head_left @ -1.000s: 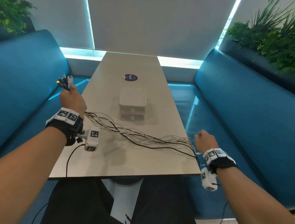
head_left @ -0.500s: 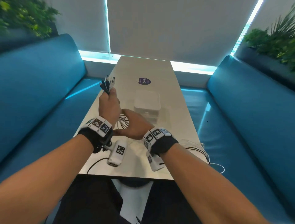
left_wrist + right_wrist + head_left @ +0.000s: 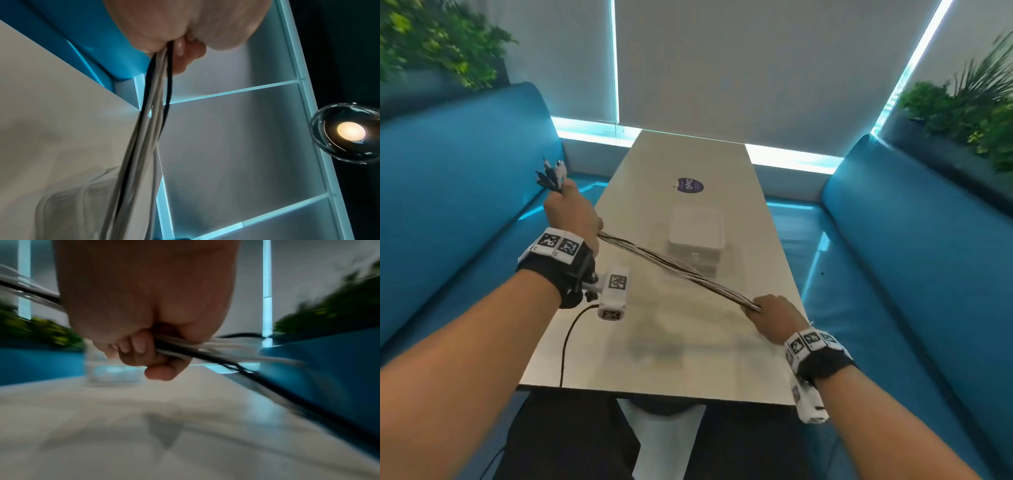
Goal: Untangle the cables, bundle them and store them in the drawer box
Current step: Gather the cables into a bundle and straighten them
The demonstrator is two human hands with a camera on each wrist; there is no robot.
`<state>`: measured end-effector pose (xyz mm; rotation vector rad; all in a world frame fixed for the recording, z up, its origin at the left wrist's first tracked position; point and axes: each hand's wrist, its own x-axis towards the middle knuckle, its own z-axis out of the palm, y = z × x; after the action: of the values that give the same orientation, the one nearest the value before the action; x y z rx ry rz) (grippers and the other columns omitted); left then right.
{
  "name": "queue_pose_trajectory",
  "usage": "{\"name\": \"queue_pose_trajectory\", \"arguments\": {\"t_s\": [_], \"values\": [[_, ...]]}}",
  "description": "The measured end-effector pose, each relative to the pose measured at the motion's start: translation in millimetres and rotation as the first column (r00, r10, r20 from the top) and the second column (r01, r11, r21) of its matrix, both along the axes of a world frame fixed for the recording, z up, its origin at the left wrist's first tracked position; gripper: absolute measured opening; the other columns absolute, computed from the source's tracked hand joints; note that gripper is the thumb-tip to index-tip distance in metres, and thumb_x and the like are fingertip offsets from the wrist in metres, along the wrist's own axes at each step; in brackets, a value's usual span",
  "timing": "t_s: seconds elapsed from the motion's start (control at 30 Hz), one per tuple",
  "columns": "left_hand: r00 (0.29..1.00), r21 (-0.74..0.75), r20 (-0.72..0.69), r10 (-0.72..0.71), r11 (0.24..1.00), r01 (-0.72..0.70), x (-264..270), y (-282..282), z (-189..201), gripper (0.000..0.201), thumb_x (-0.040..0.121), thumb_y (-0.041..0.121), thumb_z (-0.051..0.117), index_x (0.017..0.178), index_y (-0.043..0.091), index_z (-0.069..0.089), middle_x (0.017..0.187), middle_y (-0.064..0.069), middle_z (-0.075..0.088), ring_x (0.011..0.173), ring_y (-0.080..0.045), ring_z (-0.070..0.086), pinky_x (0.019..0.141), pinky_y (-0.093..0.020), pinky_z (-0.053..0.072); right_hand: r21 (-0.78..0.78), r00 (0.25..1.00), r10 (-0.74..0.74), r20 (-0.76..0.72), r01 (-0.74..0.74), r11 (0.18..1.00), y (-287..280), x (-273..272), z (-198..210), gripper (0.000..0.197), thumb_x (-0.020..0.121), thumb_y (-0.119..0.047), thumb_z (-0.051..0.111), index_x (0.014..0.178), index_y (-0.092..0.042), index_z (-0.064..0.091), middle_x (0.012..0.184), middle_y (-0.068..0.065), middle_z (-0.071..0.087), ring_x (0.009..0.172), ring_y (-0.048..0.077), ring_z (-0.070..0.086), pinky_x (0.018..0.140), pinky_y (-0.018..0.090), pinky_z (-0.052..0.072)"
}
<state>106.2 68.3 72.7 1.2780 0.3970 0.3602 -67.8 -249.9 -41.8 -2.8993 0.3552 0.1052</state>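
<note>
Above the smooth table (image 3: pixel 688 359), both hands stretch thin round cables (image 3: pixel 674 265) taut

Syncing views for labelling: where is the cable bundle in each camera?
Head: the cable bundle runs taut, mid-frame, from the left hand down to the right hand, crossing in front of the drawer box.
Left wrist: hangs from the hand at top centre down to the bottom edge.
Right wrist: passes through the fist, leaving right.
Shared landmark: the table.
</note>
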Motion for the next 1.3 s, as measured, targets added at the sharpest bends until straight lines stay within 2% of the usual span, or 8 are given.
{"name": "queue_pose_trajectory", "arguments": {"t_s": [0.13, 0.3, 0.37, 0.5, 0.7, 0.87, 1.17, 1.3], "values": [[0.999, 0.010, -0.033, 0.023, 1.000, -0.022, 5, 1, -1, 0.049, 0.101, 0.040, 0.040, 0.123, -0.002, 0.053, 0.112, -0.030, 0.064, 0.068, -0.030, 0.061, 0.049, -0.039, 0.059, -0.090, 0.969, -0.246, 0.034, 0.249, 0.964, -64, -41, -17, 0.031, 0.093, -0.043, 0.047, 0.083, -0.019, 0.062, 0.085, 0.006, 0.067, 0.083, 0.032, 0.064, 0.073, 0.035, 0.053], [0.996, -0.058, -0.084, 0.016, 0.998, -0.021, 6, 4, 3, 0.046, 0.100, 0.040, 0.041, 0.128, 0.005, 0.050, 0.110, -0.020, 0.062, 0.120, -0.041, 0.056, 0.081, -0.052, 0.050, -0.135, 0.883, -0.467, 0.055, 0.470, 0.873, -108, -78, -36, 0.027, 0.090, -0.030, 0.041, 0.073, -0.018, 0.057, 0.071, 0.003, 0.060, 0.064, 0.024, 0.059, 0.064, 0.031, 0.052], [0.994, -0.026, -0.094, 0.052, 0.998, -0.055, 11, 12, 4, 0.045, 0.097, 0.044, 0.038, 0.120, 0.007, 0.051, 0.109, -0.020, 0.063, 0.115, -0.041, 0.061, 0.081, -0.053, 0.055, -0.172, 0.876, -0.481, 0.036, 0.479, 0.861, -116, -87, -45, 0.021, 0.089, -0.028, 0.041, 0.076, -0.020, 0.056, 0.073, 0.002, 0.059, 0.065, 0.024, 0.060, 0.066, 0.034, 0.054], [0.979, 0.015, -0.120, 0.167, 0.986, -0.166, 22, 36, 5, 0.029, 0.101, 0.041, 0.034, 0.108, 0.016, 0.046, 0.101, -0.009, 0.059, 0.077, -0.027, 0.059, 0.041, -0.023, 0.048, -0.241, 0.885, -0.465, 0.018, 0.455, 0.857, -130, -103, -58, 0.026, 0.094, -0.037, 0.043, 0.076, -0.020, 0.051, 0.067, -0.001, 0.054, 0.062, 0.023, 0.058, 0.057, 0.030, 0.047], [0.978, 0.017, -0.099, 0.185, 0.983, -0.184, 22, 42, -2, 0.044, 0.100, 0.043, 0.035, 0.120, 0.009, 0.053, 0.097, -0.003, 0.063, 0.066, -0.019, 0.057, 0.043, -0.024, 0.048, -0.276, 0.913, -0.397, -0.090, 0.360, 0.891, -136, -102, -68, 0.047, 0.090, -0.067, 0.046, 0.079, -0.022, 0.051, 0.077, 0.002, 0.063, 0.074, 0.026, 0.064, 0.066, 0.033, 0.052], [0.994, 0.028, -0.019, 0.111, 0.994, -0.110, 15, 26, -11, 0.052, 0.097, 0.043, 0.040, 0.123, 0.001, 0.054, 0.088, -0.009, 0.053, 0.055, -0.023, 0.046, 0.037, -0.021, 0.041, -0.076, 0.886, -0.397, -0.239, 0.391, 0.917, -136, -93, -65, 0.033, 0.079, -0.053, 0.060, 0.097, -0.027, 0.053, 0.097, -0.003, 0.068, 0.096, 0.024, 0.064, 0.088, 0.034, 0.048], [1.000, 0.078, 0.003, 0.000, 0.997, 0.000, -1, -6, -19, 0.048, 0.102, 0.040, 0.039, 0.125, 0.001, 0.054, 0.084, -0.009, 0.051, 0.052, -0.016, 0.044, 0.035, -0.020, 0.039, 0.198, 0.846, -0.205, -0.492, 0.338, 0.920, -146, -81, -26, 0.115, 0.063, -0.034, 0.085, 0.155, -0.024, 0.017, 0.130, -0.009, 0.062, 0.116, 0.016, 0.057, 0.101, 0.029, 0.038], [0.999, 0.065, 0.006, -0.048, 0.997, 0.048, -9, -15, -16, 0.045, 0.102, 0.038, 0.040, 0.125, 0.001, 0.051, 0.073, -0.004, 0.049, 0.050, -0.016, 0.041, 0.038, -0.022, 0.037, 0.278, 0.869, -0.211, -0.448, 0.360, 0.891, -142, -72, -10, 0.145, 0.039, -0.073, 0.085, 0.156, -0.031, 0.012, 0.144, -0.007, 0.052, 0.129, 0.017, 0.051, 0.115, 0.037, 0.032]]}}
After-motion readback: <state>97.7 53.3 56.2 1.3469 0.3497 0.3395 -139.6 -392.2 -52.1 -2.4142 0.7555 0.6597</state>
